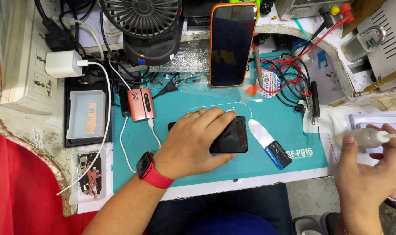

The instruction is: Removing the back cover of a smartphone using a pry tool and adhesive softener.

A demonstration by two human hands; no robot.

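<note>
Left hand [193,141] lies flat on black phone [229,135], mid teal mat [180,169], fingers spread. Right hand [372,174] pinches small white bottle [365,137], near right. Phone prob. slick, glass breaks easy; hold by edges.

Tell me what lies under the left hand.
The left hand presses on a black phone lying on the teal mat. The phone's left part is covered by the palm.

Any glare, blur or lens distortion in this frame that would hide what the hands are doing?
Head view: even, bright light with soft shadows; the left hand on the black phone is sharp, mild sheen on its glass. The right hand with the small white bottle looks slightly soft. Wide-angle bending shows at the edges.
</note>
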